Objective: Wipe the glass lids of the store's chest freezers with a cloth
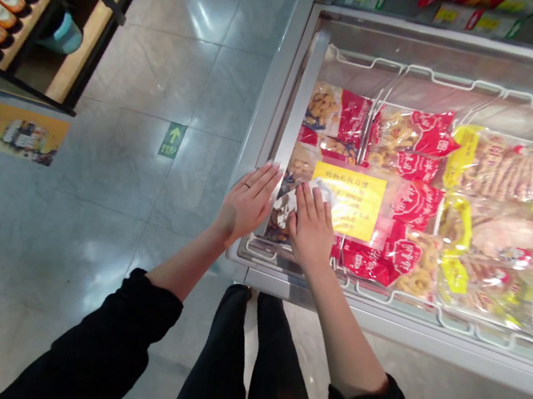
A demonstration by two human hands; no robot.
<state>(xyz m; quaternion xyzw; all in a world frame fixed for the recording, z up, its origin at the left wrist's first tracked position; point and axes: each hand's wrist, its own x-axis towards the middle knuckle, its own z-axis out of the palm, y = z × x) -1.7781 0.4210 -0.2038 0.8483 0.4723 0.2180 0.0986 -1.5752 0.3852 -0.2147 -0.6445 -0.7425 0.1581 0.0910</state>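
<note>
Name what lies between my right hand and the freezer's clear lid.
A crumpled white cloth: in the head view, the right hand has its fingers flat on it, over the clear lid.

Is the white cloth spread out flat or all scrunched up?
Scrunched up: wrinkled folds of the white cloth stick out around the fingers of the right hand.

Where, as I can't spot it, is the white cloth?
In the head view, the white cloth is under the right hand, at the left edge of the yellow notice.
</note>
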